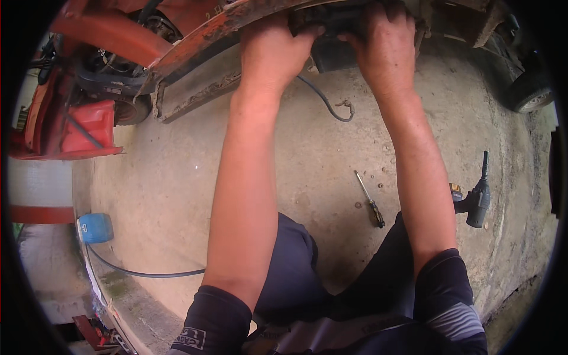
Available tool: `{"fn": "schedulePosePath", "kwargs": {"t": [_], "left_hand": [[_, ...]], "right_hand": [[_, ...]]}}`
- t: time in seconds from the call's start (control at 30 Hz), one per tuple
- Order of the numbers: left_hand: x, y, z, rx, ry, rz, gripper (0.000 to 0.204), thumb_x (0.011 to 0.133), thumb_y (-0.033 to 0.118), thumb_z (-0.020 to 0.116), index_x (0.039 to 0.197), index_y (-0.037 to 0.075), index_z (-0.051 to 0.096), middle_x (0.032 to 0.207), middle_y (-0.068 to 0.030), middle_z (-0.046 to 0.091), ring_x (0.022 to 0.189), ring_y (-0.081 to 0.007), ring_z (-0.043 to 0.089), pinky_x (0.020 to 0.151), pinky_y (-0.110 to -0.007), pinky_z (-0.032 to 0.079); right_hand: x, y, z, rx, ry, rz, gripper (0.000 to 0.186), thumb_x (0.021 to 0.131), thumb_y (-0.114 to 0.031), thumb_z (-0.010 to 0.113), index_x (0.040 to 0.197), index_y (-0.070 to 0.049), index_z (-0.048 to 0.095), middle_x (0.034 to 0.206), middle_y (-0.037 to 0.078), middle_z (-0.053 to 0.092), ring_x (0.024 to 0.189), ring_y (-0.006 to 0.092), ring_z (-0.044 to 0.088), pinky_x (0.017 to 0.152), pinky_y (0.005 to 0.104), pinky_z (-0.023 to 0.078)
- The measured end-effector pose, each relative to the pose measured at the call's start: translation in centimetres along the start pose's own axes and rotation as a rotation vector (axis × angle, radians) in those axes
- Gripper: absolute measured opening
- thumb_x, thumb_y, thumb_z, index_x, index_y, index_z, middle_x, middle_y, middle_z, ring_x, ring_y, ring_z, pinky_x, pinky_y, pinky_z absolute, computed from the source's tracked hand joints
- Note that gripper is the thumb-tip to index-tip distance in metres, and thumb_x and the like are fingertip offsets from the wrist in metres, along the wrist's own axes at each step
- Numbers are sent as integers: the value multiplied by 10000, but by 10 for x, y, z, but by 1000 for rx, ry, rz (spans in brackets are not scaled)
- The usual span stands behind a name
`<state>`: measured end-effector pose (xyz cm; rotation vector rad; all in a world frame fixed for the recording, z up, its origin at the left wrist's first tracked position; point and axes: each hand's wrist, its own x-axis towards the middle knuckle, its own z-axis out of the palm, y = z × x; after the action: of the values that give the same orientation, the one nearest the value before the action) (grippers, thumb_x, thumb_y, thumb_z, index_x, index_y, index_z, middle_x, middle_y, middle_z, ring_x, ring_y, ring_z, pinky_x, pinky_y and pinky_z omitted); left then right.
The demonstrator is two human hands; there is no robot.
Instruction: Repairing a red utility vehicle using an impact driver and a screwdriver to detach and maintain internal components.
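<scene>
Both my arms reach up to the top edge of the view, beneath a rusty red metal frame [204,38]. A dark, dirty part [340,26] sits between my two hands. My left hand [272,56] is closed on its left end, thumb lying along it and the other fingers hidden behind. At the other end, my right hand [387,50] wraps over the same part with bent fingers, its thumb pointing inward. What exactly the part is cannot be made out. Just below it hangs a dark flat piece [337,56].
On the concrete floor lie a screwdriver [371,200], several small nuts or bolts [358,205] and a cordless impact wrench [477,201]. A hose with a metal fitting [327,100] trails beneath the frame. A blue container [96,228] stands at left, a wheel [529,92] at far right.
</scene>
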<state>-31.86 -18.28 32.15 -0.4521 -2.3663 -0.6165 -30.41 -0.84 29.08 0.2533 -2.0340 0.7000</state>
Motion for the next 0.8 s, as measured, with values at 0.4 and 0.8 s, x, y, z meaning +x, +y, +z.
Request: {"fn": "schedulePosePath", "kwargs": {"t": [0.4,0.8], "left_hand": [[-1,-6,-3,-178,-9,-97,240,825,235,799,908,25,718,798,-99,716,731,-243,669,729,-361,524],[-32,-29,-76,-353,-395,-357,326,878,164,783,1168,29,721,977,-20,716,850,-123,619,772,-292,500]], "right_hand": [[-2,3,1,-45,-52,32,489,639,-6,845,1059,6,594,1164,256,552,1076,469,514,936,530,438],[-4,7,-2,52,-82,92,464,647,-21,854,1035,-12,599,1112,235,558,1047,458,519,910,522,454]]}}
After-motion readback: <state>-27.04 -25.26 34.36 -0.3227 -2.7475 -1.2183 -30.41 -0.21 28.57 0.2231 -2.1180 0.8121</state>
